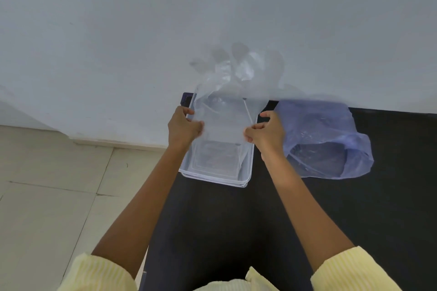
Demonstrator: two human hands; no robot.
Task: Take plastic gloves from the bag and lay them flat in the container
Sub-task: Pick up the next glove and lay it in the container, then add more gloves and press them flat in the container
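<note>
Head view, two hands [185, 126] [266, 136] pinching one glove [236, 73]

The container [212, 178] sits on the counter [236, 220], near the counter's left edge, with its far end close to the wall [142, 30]. The bag [331, 139] lies on the counter just to the right of the container, its far side also by the wall. A glove [234, 92] is held over the container between two hands. The left hand [183, 129] pinches its left edge above the container's left rim. The right hand [267, 133] pinches its right edge above the right rim, between container and bag. The glove's far end reaches beyond the container, in front of the wall. The floor [47, 184] lies left of the counter and meets the wall behind.
</note>
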